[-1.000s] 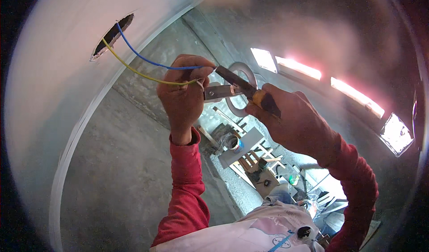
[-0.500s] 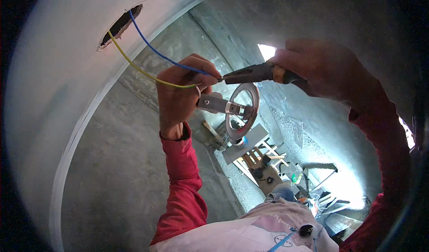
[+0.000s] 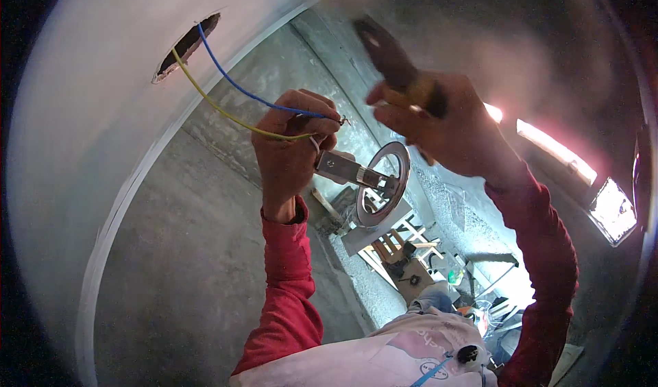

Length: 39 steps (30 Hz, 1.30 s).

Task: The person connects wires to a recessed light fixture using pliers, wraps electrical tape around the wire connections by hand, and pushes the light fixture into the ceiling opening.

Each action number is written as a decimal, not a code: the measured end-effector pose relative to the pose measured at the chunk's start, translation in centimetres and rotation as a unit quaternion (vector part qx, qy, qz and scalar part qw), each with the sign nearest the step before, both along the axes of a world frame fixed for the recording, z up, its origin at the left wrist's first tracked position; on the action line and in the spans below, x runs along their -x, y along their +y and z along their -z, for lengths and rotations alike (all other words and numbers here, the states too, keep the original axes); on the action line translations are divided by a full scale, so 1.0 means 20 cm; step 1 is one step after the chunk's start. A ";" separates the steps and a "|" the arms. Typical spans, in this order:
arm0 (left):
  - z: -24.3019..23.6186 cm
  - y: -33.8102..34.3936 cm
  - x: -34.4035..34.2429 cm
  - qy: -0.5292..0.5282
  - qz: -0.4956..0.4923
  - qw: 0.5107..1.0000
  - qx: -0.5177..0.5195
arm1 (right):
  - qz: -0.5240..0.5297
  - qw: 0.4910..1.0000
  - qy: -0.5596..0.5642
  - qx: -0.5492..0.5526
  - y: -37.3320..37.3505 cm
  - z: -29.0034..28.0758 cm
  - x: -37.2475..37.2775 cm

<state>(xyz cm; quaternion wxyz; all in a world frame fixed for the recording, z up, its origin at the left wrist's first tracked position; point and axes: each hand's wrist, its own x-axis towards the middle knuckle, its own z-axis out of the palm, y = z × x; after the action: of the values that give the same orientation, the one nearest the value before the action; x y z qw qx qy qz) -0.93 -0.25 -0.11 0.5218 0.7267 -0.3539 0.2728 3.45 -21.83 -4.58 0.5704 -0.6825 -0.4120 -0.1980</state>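
My left hand (image 3: pixel 288 154) pinches a blue wire (image 3: pixel 243 92) and a yellow wire (image 3: pixel 229 113), which run from an oblong hole (image 3: pixel 188 44) in the white ceiling. It also holds a metal light fitting with a bracket (image 3: pixel 343 167) and round ring (image 3: pixel 373 209). Bare strands (image 3: pixel 345 121) show at the blue wire's end, beside my fingers. My right hand (image 3: pixel 452 133) grips dark pliers (image 3: pixel 384 54) with yellow-black handles, raised to the upper right, apart from the wires and blurred at the jaws.
Below stand wooden pieces (image 3: pixel 387 246), boards and assorted clutter beside a rough concrete surface. Grey concrete walls (image 3: pixel 192 263) surround them. Bright openings (image 3: pixel 555 150) line the right side. A pale garment on my body (image 3: pixel 404 356) fills the bottom edge.
My right hand has drawn the pliers off the blue wire's tip and lifted them upward, exposing the bare strands. The fitting's ring now hangs lower beside my left hand.
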 end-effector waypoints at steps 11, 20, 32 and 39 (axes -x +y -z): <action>-0.03 0.00 0.07 0.005 -0.008 1.000 -0.007 | -0.147 0.985 0.058 0.064 0.04 -0.20 -0.03; -0.03 0.01 0.07 0.001 0.000 1.000 -0.005 | -0.253 0.958 0.129 0.049 0.09 -0.18 -0.07; -0.02 0.01 0.03 -0.045 0.073 0.996 -0.023 | -0.503 0.781 0.357 -0.102 0.18 -0.10 -0.08; 0.02 0.01 0.00 -0.078 0.049 0.996 -0.005 | -0.396 0.852 0.339 -0.054 0.11 -0.15 -0.02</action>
<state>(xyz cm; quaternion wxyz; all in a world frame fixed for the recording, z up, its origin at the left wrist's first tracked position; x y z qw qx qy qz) -0.94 0.04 -0.43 0.5015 0.6875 -0.4306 0.3009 3.79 -19.59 -1.64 0.7404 -0.4550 -0.4172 0.2662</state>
